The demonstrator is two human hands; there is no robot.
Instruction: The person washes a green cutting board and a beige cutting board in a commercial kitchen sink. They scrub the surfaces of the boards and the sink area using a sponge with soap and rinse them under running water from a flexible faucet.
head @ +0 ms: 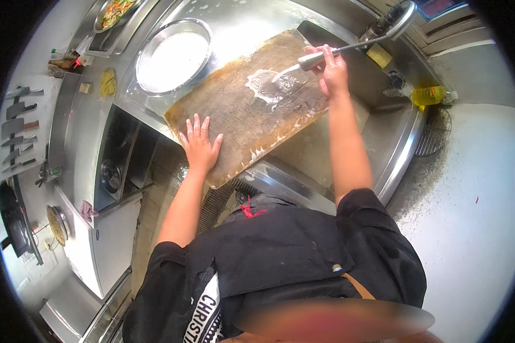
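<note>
A large, worn cutting board lies slanted across the steel counter's edge and over part of the sink. My left hand rests flat on the board's lower left end, fingers spread, holding nothing. Above the board's right end, my right hand grips a faucet spray head on a curved pipe. Water runs from its tip onto the board and spreads in a foamy puddle. White suds cling along the board's near edge. Beside the board's upper left edge stands a steel bowl of whitish liquid.
The steel sink lies to the right, with a yellow sponge and a bottle of yellow liquid at its rim. A yellow cloth lies left. Several knives hang on the left wall, and a pan of cut vegetables stands top left.
</note>
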